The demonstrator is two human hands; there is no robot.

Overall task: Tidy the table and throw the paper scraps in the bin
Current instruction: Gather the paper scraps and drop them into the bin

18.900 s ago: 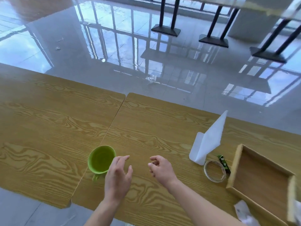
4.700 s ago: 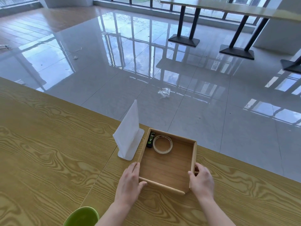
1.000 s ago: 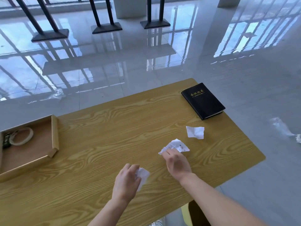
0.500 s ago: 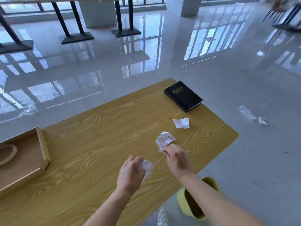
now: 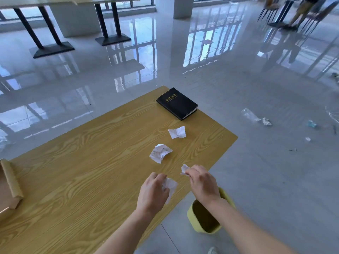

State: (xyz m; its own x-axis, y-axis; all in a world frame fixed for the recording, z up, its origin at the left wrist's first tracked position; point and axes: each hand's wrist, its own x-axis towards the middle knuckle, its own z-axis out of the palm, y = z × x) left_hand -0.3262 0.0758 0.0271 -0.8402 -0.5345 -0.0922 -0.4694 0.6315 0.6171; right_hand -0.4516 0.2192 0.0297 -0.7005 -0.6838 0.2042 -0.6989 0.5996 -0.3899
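Wooden tray [image 5: 9, 182] cut off by left edge. Yellow bin [image 5: 203, 230] partly behind right forearm. Left scrap [image 5: 171, 185] half covered by left hand [image 5: 153, 193]; right scrap [image 5: 184, 168] mostly hidden in right hand [image 5: 203, 184]. Floor litter [image 5: 253, 117] too small to identify.

Notebook [image 5: 177, 103] on table's [image 5: 82, 162] far corner, scraps [image 5: 177, 132] before it, bin [image 5: 205, 224] on floor right.

right hand [image 5: 202, 184] now pinches a small scrap [image 5: 184, 168] (drawn back).

Canteen-like hall: glossy floor [image 5: 247, 171], pedestal tables [image 5: 112, 39].
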